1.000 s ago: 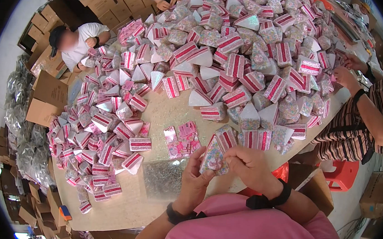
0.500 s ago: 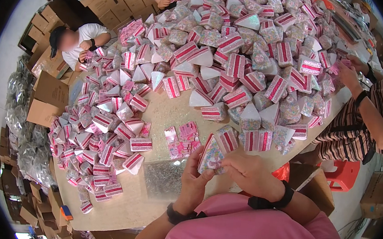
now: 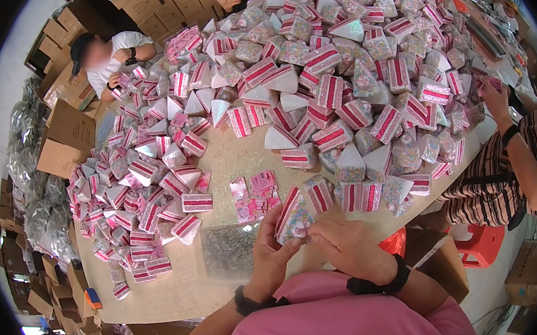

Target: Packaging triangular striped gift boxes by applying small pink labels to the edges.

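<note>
My left hand [image 3: 269, 249] is closed round a decorative cake slice [image 3: 292, 215], pink and white striped on its side with a pastel sprinkle-like face. It is tilted, its point away from me. Close against the slice's lower right edge, my right hand [image 3: 350, 243] has its fingers pinched together; whatever is between them is too small to make out. Just beyond the slice stand more striped cake slices [image 3: 359, 196]. Several pink printed cards [image 3: 254, 198] lie left of my left hand. Nearer me is a shallow clear tray [image 3: 207, 265] of thin silvery pieces.
Heaps of cake slices cover the table's far side [image 3: 328, 64] and left side [image 3: 146, 182]. An open carton [image 3: 69, 140] stands at the left, a red stool [image 3: 480, 245] at the right. Three other people work around the table.
The cake slice has turned slightly in my left hand, showing more of its striped side. My pinched right hand has shifted a little. The co-workers' hands at left and right have moved.
</note>
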`<control>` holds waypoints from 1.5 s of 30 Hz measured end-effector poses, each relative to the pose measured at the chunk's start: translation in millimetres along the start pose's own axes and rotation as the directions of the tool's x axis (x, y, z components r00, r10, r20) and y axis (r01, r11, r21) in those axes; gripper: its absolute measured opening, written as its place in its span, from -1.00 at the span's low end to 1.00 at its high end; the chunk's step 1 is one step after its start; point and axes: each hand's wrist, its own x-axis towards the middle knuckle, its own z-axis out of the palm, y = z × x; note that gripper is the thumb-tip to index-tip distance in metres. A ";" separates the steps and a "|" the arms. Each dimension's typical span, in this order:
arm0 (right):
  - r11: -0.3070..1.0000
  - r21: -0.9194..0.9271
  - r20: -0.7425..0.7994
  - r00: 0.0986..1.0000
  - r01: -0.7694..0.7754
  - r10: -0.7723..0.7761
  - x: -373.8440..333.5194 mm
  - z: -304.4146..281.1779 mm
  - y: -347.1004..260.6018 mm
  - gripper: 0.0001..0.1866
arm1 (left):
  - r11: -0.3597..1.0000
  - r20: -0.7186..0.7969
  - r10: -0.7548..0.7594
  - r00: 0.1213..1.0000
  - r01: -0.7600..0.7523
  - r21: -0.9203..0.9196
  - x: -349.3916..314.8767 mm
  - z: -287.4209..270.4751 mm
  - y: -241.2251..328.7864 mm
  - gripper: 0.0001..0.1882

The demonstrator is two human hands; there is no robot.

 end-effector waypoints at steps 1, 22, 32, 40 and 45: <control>1.000 -0.014 0.006 1.000 0.003 -0.003 -0.3 0.6 0.9 -0.89 | 1.000 0.002 -0.001 1.000 0.001 0.000 -0.1 0.7 1.1 -0.21; 0.999 0.038 -0.083 0.997 0.013 -0.010 0.6 6.4 0.8 -0.93 | 0.999 0.018 -0.049 0.999 0.049 0.003 -2.3 -4.9 -4.7 -0.16; 0.999 -0.008 -0.003 0.999 -0.043 0.043 -1.6 2.5 -4.0 -0.90 | 1.000 0.007 -0.011 1.000 0.011 0.018 -4.7 -0.4 2.2 -0.23; 0.998 -0.026 -0.043 0.998 -0.048 0.047 -2.8 8.0 -4.2 -0.92 | 0.988 -0.005 0.086 0.996 -0.085 0.132 -5.6 -1.4 0.0 -0.20; 0.999 -0.035 -0.079 0.997 -0.029 0.026 -3.3 12.0 -6.5 -0.92 | 0.955 -0.006 0.168 0.986 -0.161 0.248 -6.2 1.2 2.2 -0.20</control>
